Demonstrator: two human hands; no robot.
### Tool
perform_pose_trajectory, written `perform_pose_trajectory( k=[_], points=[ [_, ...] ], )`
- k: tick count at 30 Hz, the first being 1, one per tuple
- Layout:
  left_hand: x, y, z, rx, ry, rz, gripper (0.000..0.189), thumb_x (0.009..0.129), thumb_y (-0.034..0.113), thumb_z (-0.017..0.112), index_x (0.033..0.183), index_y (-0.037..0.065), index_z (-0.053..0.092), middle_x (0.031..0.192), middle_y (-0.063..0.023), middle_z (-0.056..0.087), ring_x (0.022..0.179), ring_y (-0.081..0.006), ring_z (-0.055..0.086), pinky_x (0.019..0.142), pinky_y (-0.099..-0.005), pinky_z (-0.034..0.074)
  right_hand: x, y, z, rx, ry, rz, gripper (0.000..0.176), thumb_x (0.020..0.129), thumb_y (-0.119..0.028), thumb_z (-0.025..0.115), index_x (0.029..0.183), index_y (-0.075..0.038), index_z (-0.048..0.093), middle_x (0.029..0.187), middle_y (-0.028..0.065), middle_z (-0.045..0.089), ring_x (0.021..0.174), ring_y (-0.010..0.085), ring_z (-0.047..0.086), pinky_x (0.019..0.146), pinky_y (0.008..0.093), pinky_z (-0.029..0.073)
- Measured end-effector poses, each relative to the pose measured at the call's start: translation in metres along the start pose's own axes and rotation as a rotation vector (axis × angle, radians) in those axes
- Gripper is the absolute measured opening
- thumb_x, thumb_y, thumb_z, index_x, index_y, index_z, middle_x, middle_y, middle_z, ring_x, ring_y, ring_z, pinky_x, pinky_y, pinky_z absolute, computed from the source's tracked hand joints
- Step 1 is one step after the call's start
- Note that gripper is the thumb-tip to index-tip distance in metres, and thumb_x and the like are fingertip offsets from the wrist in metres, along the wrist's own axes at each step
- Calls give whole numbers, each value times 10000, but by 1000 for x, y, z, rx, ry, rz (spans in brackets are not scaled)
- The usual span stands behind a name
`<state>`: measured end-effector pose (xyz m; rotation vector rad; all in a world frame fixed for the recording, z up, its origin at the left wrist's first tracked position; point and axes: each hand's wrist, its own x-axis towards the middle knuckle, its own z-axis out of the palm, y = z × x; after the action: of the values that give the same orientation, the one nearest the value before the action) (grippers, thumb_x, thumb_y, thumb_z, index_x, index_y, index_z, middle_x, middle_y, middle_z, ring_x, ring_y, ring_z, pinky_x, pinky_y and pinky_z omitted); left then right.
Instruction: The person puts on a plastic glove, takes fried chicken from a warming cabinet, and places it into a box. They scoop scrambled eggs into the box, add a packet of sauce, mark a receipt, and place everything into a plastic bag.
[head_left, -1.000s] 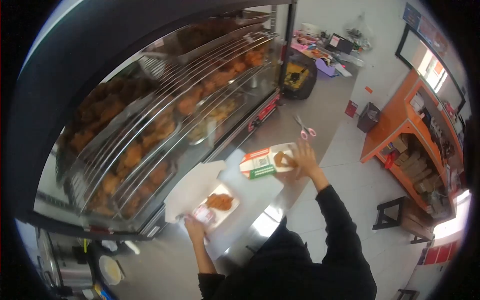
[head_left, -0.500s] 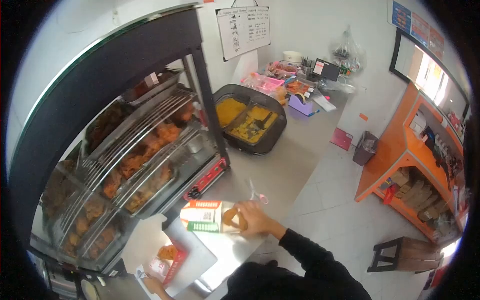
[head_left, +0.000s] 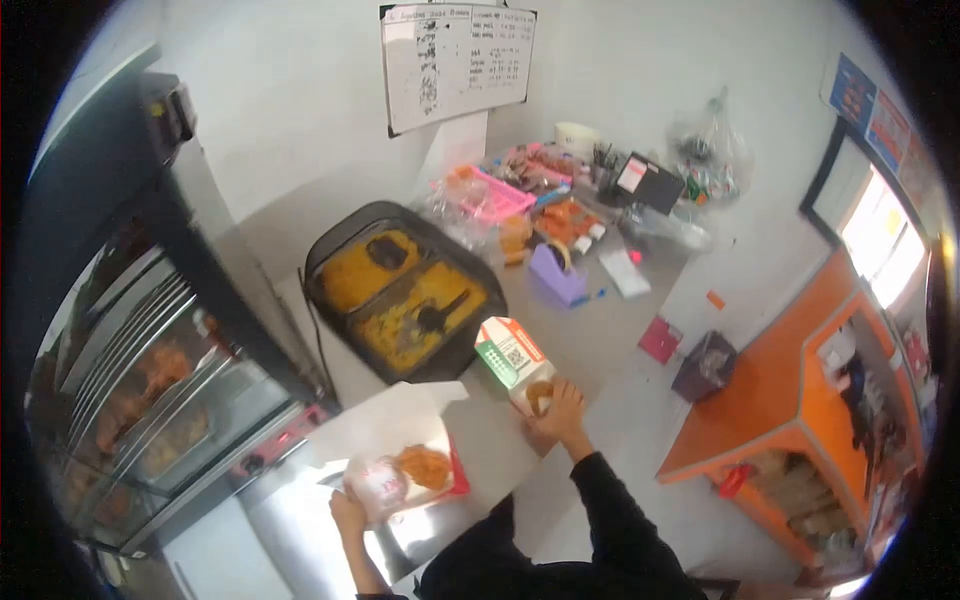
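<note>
My right hand (head_left: 563,412) is closed on the end of a printed carton box (head_left: 517,357), white with red and green panels and a code square, held low over the counter beside the pan. My left hand (head_left: 348,515) grips the near left edge of an open food box (head_left: 458,475), its white lid (head_left: 385,415) folded back. Inside the food box lie a piece of fried chicken (head_left: 424,466) and a round white wrapped packet (head_left: 376,487). The left fingertips are partly hidden behind the packet.
A dark two-part pan (head_left: 488,300) with yellow sauce and a dark utensil stands on the counter. At left is a glass warmer (head_left: 170,390) with fried chicken on racks. A purple tape dispenser (head_left: 558,275) and pink basket (head_left: 500,200) lie farther back. An orange shelf unit (head_left: 770,400) stands right.
The view has turned and shifted toward the pan. Both boxes have moved along the counter away from the warmer, still in my hands. The carton box now lies beside the pan's near corner.
</note>
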<state>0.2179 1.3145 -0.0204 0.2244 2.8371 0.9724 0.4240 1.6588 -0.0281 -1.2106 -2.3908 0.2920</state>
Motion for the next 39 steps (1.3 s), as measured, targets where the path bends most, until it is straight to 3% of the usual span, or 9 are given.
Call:
perform_pose_trajectory(
  k=[6, 14, 16, 18, 21, 23, 28, 34, 39],
  points=[
    [-17, 105, 122, 58, -57, -112, 551, 882, 417, 363, 758, -88, 547, 728, -294, 564, 709, -444, 562, 654, -480, 451, 99, 49, 8, -53, -65, 40, 897, 471, -401, 737, 1180, -40, 323, 1019, 164, 444, 993, 345, 416, 848, 459, 282],
    [-15, 170, 132, -189, -193, -233, 497, 901, 419, 322, 999, -21, 531, 914, -255, 588, 880, -410, 558, 718, -461, 434, 202, 69, 27, -13, -224, -119, 1004, 497, -444, 741, 1277, -29, 264, 1198, 282, 344, 1143, 439, 319, 906, 559, 243],
    [-35, 184, 110, -222, 126, -232, 532, 911, 427, 309, 1000, -52, 523, 823, -229, 610, 815, -352, 598, 696, -416, 451, 228, 76, 17, -22, -357, -260, 997, 512, -446, 737, 1293, -32, 275, 1232, 298, 318, 1182, 449, 281, 937, 534, 251],
    [-55, 197, 87, -620, 130, -423, 550, 916, 427, 311, 1014, -69, 525, 804, -168, 612, 755, -260, 609, 674, -365, 464, 281, 68, -19, 263, -638, -310, 888, 543, -465, 715, 1248, -36, 387, 1181, 275, 404, 1132, 416, 379, 917, 441, 333],
    [-87, 267, 75, -1223, 336, -335, 552, 910, 431, 331, 1105, -68, 466, 967, -157, 568, 870, -226, 581, 749, -335, 478, 369, 39, -40, 490, -445, -404, 189, 734, -152, 593, 888, -42, 599, 756, 123, 606, 702, 239, 586, 644, 334, 455],
    [-96, 330, 60, -1422, 243, -191, 573, 907, 433, 317, 1181, -64, 398, 1090, -196, 537, 973, -277, 561, 816, -347, 475, 457, 44, 17, 681, -241, -717, 119, 759, -74, 536, 837, -27, 613, 698, 91, 608, 636, 174, 574, 588, 296, 449],
    [-96, 415, 67, -1524, 111, 172, 662, 873, 518, 284, 1258, -19, 312, 1138, -216, 504, 1034, -309, 528, 864, -373, 453, 591, -27, 155, 1033, -584, -734, 230, 723, -7, 530, 945, -11, 589, 840, 141, 612, 718, 224, 587, 643, 321, 461],
    [-103, 453, 69, -1569, 166, 90, 673, 854, 547, 299, 1295, 38, 274, 1163, -220, 486, 1070, -303, 508, 872, -378, 447, 586, -50, 285, 419, -135, -1201, 327, 684, 15, 565, 1010, -10, 571, 893, 168, 601, 808, 334, 576, 727, 351, 448],
    [-112, 450, 72, -1598, 175, 49, 673, 853, 548, 298, 1294, 39, 279, 1176, -211, 479, 1080, -302, 501, 883, -378, 438, 565, -62, 181, 372, -481, -850, 329, 653, -55, 671, 959, 2, 562, 788, 150, 598, 758, 300, 575, 707, 347, 441]
  ],
)
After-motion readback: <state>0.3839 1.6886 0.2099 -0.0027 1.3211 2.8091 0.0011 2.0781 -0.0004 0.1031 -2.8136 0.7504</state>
